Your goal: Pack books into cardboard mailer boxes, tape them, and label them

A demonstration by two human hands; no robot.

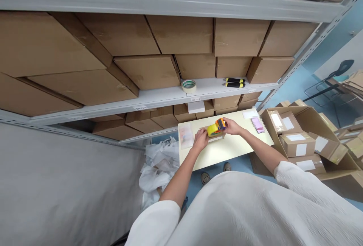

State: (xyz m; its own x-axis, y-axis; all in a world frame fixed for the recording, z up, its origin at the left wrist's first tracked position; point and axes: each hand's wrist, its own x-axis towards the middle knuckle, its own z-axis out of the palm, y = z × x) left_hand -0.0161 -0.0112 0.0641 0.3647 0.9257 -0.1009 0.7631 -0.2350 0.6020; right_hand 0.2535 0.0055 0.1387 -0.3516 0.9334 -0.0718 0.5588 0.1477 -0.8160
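Right hand gripping tape dispenser, left hand curled at small box, hold unclear, both arms stretched forward

Beyond your right hand you face grey metal shelving; below that hand is your pale bench; farther to its right, blue floor and a dark chair.

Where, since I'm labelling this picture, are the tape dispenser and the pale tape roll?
Tape dispenser (213, 129): head view, on its yellow roll.
Pale tape roll (189, 90): head view, on its front outer side.
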